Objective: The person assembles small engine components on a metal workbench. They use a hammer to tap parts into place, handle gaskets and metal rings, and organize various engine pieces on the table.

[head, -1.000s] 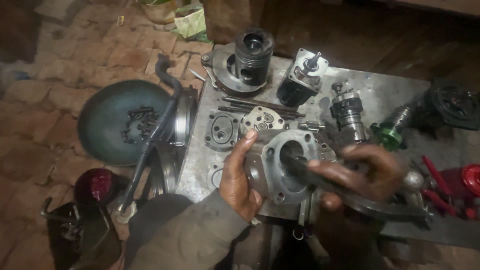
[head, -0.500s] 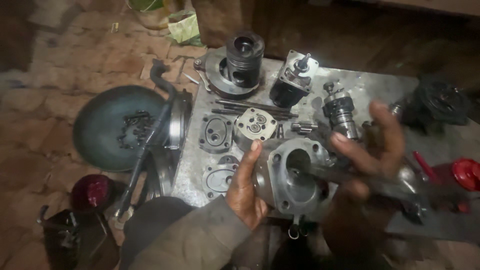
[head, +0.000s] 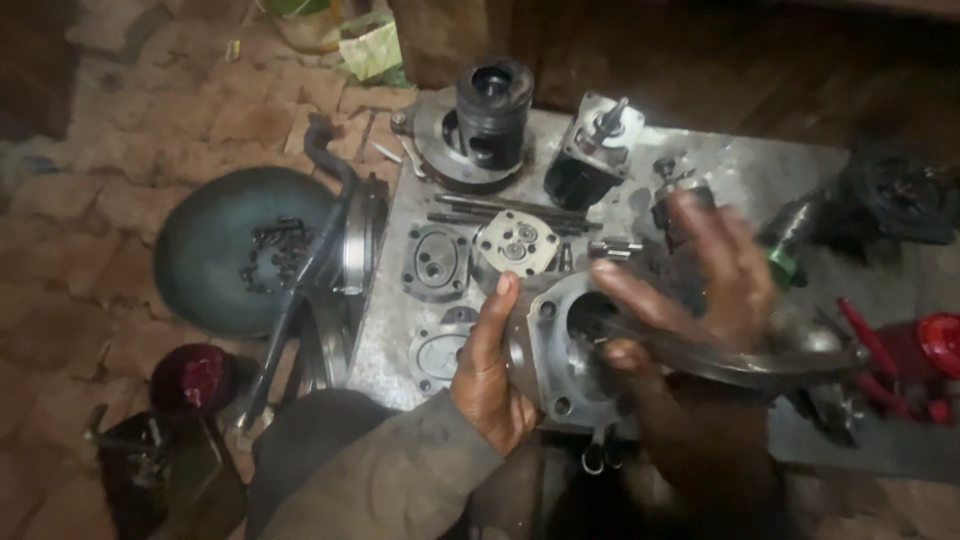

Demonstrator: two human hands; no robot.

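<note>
Housing: round grey metal housing [head: 560, 360] with a wide bore, which I hold upright at the near edge of the tabletop [head: 760, 170].
Left hand: my left hand [head: 490, 375] grips the housing's left flank, thumb raised along its rim, fingers wrapped behind it.
Right hand: my right hand [head: 700, 275] hovers just right of the housing with fingers spread and loose; it is blurred, and I cannot tell whether it touches anything.
Lever: a curved dark metal lever [head: 740, 355] runs from the housing's bore out to the right, under my right hand.
Behind the housing: a small pump body [head: 515, 245] and a flat cover plate [head: 436, 262] lie just beyond it; further back stands a dark ribbed cylinder [head: 492, 110].
Left of the housing: a dark round pan [head: 225, 250] holding small bolts sits on the brick floor.
Right of the housing: a red tool [head: 915, 365] lies well apart.
</note>
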